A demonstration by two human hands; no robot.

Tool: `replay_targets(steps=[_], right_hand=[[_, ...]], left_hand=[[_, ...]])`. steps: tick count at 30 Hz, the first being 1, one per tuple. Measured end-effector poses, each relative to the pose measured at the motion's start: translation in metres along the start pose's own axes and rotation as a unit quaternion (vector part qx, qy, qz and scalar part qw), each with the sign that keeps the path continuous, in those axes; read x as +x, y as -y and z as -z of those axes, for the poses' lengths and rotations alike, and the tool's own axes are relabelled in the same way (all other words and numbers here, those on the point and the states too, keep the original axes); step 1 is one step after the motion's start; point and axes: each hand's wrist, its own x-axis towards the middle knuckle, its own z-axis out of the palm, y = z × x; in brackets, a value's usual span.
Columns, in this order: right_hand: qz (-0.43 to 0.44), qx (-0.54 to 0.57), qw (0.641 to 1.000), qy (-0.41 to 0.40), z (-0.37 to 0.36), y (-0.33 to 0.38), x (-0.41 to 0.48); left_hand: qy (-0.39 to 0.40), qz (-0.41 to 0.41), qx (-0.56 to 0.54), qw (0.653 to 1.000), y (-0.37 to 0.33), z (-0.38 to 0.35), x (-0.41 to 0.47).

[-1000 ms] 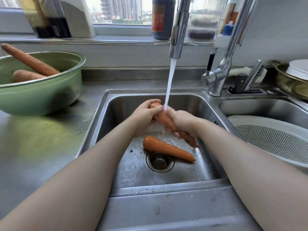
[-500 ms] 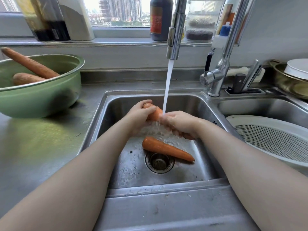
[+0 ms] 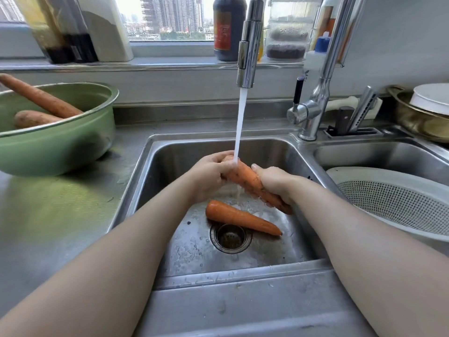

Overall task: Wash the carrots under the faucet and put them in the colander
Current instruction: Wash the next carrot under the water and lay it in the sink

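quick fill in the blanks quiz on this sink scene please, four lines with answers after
The left hand and right hand hold one carrot under running ____.
A second carrot lies in the sink next to the ____.
The bowl on the counter is ____ in colour.
The colander sits to the ____ of both carrots.
Missing words: water; drain; green; right.
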Motion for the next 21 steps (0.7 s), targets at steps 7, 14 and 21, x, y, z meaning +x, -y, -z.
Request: replay_targets(steps=[7, 14, 21], right_hand=[[0.022, 0.123, 0.985, 0.118, -0.018, 0.017, -0.014], [0.002, 0.196, 0.973, 0.126, -0.021, 0.017, -0.014], [0.033, 0.195, 0.965, 0.171, -0.028, 0.015, -0.013]], left_hand=[[-0.113, -0.032, 0.045, 0.992, 0.003, -0.012, 0.007], [-0.028, 0.005, -0.127, 0.991, -0.004, -0.006, 0.001], [-0.079, 0.013, -0.043, 0.996, 0.007, -0.004, 0.004]])
